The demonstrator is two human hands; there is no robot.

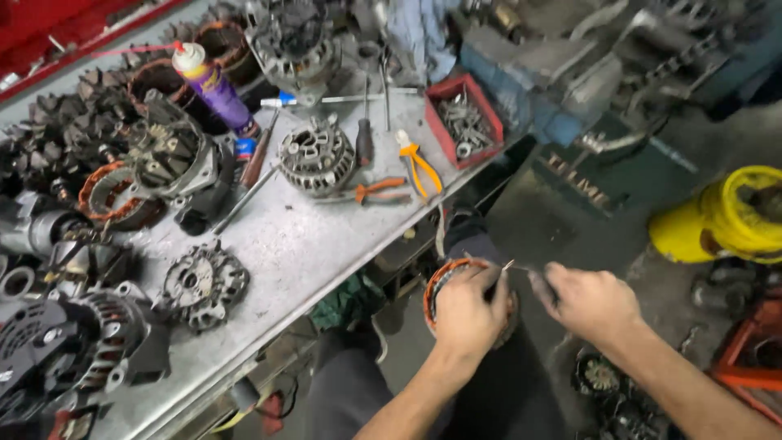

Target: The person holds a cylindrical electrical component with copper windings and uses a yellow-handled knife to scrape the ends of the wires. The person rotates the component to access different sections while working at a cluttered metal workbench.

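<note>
The left hand (468,314) has its fingers wrapped around a copper-wound stator ring (446,281), just off the worktop (301,244) edge. The right hand (588,300) pinches a thin tool (521,266) touching the ring; its tip is blurred.

A round stator ring (456,281) with orange copper windings (one wire lead sticking up), held off the bench.
</note>
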